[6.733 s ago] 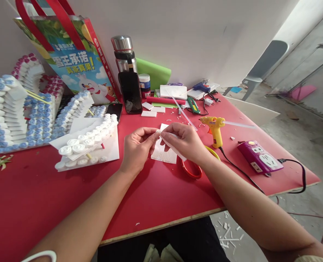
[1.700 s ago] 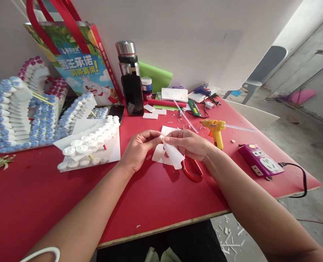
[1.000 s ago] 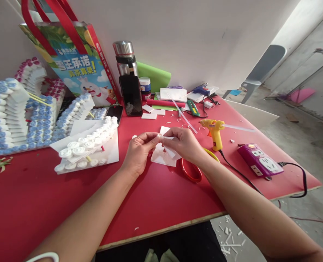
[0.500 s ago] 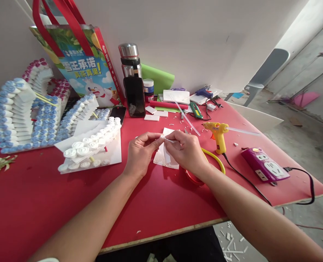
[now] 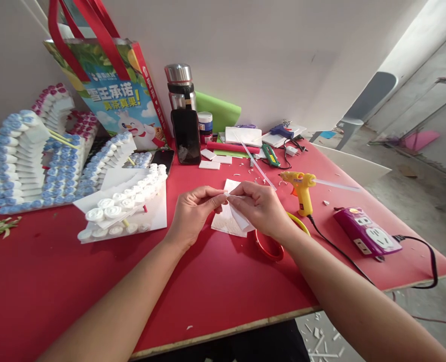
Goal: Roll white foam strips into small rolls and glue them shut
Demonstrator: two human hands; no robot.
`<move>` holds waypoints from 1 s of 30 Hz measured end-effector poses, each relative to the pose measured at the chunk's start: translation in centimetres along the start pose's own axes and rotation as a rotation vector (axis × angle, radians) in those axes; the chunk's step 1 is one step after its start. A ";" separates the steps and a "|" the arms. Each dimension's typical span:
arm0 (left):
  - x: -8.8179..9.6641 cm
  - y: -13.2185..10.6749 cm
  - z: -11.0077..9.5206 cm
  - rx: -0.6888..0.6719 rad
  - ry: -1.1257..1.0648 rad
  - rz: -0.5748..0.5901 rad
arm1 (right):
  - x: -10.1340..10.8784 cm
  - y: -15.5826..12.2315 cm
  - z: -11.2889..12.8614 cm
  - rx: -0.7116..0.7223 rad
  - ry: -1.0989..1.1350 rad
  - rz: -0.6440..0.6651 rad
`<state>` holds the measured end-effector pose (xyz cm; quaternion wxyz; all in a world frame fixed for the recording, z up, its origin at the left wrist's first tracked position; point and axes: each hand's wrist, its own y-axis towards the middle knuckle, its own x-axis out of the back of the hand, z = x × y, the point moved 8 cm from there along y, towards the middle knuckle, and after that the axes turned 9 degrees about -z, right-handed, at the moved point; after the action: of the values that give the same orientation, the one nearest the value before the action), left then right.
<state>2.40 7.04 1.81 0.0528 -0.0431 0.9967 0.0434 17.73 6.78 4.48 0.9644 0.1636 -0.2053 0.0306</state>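
Observation:
My left hand (image 5: 191,214) and my right hand (image 5: 263,207) meet above the middle of the red table (image 5: 76,281). Both pinch one narrow white foam strip (image 5: 240,217): the left fingertips hold its end, while the right fingers curl round the part that hangs down. Under the hands a white foam sheet (image 5: 226,224) lies flat on the table. Red-handled scissors (image 5: 271,248) rest just below my right wrist.
A yellow glue gun (image 5: 300,185) stands right of the hands, its cord leading to a purple power strip (image 5: 366,233). White rolled-foam model (image 5: 122,203) and blue-tipped ones (image 5: 38,161) fill the left. Shopping bag (image 5: 110,95), flask (image 5: 179,85), phone (image 5: 186,137) line the wall.
The hands have stayed together on the strip, turning it between the fingers; its hanging end has swung back down to the right. The view has shifted slightly.

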 end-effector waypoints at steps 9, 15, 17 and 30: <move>-0.4 0.2 1.1 0.098 0.039 0.106 | -0.3 0.3 -0.1 0.022 -0.090 0.038; -0.4 -0.4 0.3 -0.002 0.060 -0.076 | -0.8 -0.2 1.0 0.173 -0.312 -0.097; -0.4 -0.3 0.3 -0.015 0.045 -0.080 | -0.8 -0.2 1.1 0.179 -0.318 -0.105; 0.3 0.2 -0.4 -0.062 0.067 -0.011 | -1.0 0.7 -2.1 -0.298 0.389 0.093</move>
<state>2.01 7.23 2.15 0.0181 -0.0518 0.9959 0.0725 17.56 8.12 2.51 0.9969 0.0010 -0.0251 0.0751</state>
